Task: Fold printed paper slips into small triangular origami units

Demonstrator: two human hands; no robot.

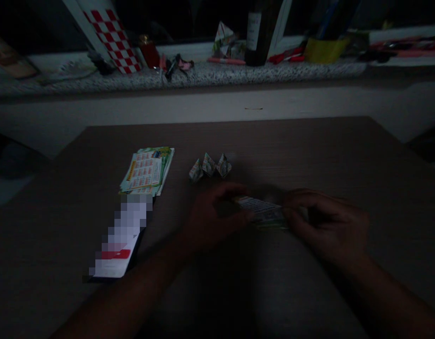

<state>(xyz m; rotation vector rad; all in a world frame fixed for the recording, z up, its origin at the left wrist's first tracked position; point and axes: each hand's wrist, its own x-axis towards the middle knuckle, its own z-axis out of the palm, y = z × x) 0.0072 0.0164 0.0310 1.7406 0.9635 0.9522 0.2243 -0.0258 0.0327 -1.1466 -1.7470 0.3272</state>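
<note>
Between my two hands is a folded strip of printed paper, held just over the table. My left hand pinches its left end between thumb and fingers. At the other end, my right hand grips the paper with thumb and forefinger. Beyond my left hand stand three small folded paper pieces with pointed tops, side by side. A stack of printed paper slips, green and white with red print, lies to their left. The light is dim, so the paper's folds are hard to make out.
A phone with a lit screen lies on the brown table, left of my left forearm. Along the back, a speckled stone sill bears a red-and-white checked container, a dark bottle and a yellow container.
</note>
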